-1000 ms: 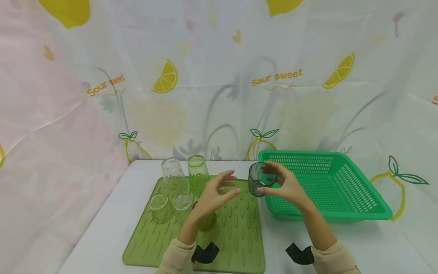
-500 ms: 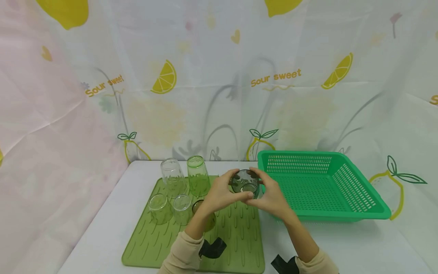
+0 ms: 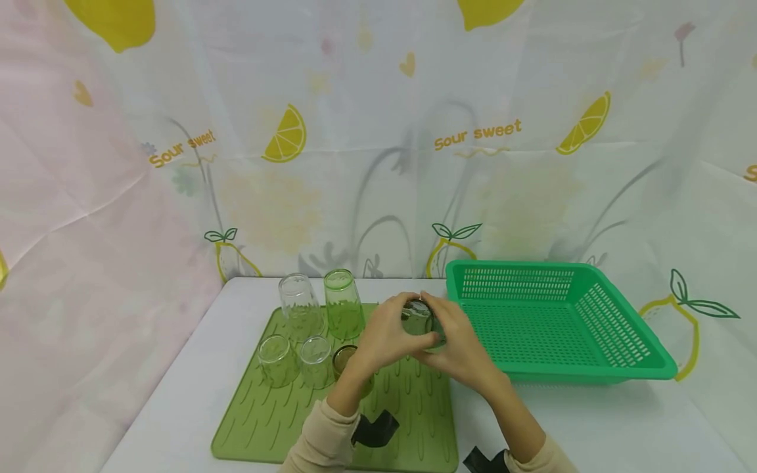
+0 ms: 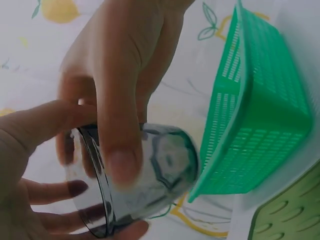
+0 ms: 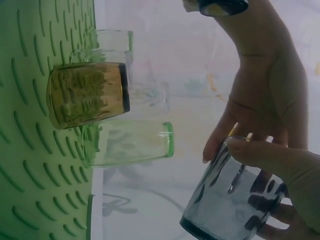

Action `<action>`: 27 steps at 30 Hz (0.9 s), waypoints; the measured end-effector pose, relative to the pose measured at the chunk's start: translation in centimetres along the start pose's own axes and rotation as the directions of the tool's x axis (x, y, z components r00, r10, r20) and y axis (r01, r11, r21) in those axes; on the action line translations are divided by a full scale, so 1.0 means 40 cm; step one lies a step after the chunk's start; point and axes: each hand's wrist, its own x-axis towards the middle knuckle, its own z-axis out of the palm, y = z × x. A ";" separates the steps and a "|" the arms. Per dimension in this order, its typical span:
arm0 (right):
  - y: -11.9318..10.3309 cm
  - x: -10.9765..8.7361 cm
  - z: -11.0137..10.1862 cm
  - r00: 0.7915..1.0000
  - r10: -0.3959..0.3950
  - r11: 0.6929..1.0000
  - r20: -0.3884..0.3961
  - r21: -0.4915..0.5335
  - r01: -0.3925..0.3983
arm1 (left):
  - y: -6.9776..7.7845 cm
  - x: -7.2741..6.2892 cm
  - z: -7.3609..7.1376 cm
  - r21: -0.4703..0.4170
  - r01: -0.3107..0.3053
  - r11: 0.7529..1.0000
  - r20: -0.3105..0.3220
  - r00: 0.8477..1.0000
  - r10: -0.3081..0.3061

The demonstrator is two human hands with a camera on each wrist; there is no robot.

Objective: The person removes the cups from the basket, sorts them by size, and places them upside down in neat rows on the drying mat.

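A smoky grey glass tumbler (image 3: 416, 317) is held between both hands above the right part of the green drying mat (image 3: 414, 420). My left hand (image 3: 384, 338) grips it from the left, and my right hand (image 3: 458, 341) from the right. In the left wrist view the tumbler (image 4: 155, 165) lies tilted, the right hand's thumb (image 4: 122, 165) across its side. The right wrist view shows the tumbler's (image 5: 230, 195) thick base pointing down-left, toward the mat side, with the right thumb (image 5: 265, 155) near its rim. In the head view, the hands hide much of it.
On the mat's left half stand a tall clear glass (image 3: 300, 305), a tall green glass (image 3: 343, 305), two short clear glasses (image 3: 276, 361) (image 3: 316, 361) and an amber glass (image 3: 345, 358), partly behind the left arm. A green plastic basket (image 3: 639, 322) stands at the right.
The right hand has brought the tumbler left from the basket's edge, and the left hand has taken hold of it too. Since half a second ago, the tumbler has turned between the hands.
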 end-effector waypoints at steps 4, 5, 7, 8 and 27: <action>0.010 -0.016 -0.027 0.998 0.065 0.995 0.010 0.077 -0.066 | -0.028 -0.006 0.006 -0.246 -0.006 0.969 -0.035 0.999 -0.003; 0.014 -0.022 -0.033 0.995 0.094 0.989 0.013 0.112 -0.095 | -0.034 -0.008 0.006 -0.308 -0.005 0.951 -0.034 0.999 -0.006; 0.027 -0.037 -0.044 0.988 0.156 0.966 0.023 0.206 -0.157 | -0.047 -0.014 0.005 -0.426 0.005 0.905 -0.015 1.000 -0.013; 0.035 -0.044 -0.048 0.984 0.177 0.949 0.026 0.261 -0.177 | -0.053 -0.017 0.004 -0.480 0.012 0.877 -0.001 1.000 -0.014; 0.047 -0.073 -0.037 0.946 0.266 0.563 0.188 0.766 -0.310 | -0.088 -0.060 0.002 -0.759 -0.009 0.651 0.091 0.989 0.119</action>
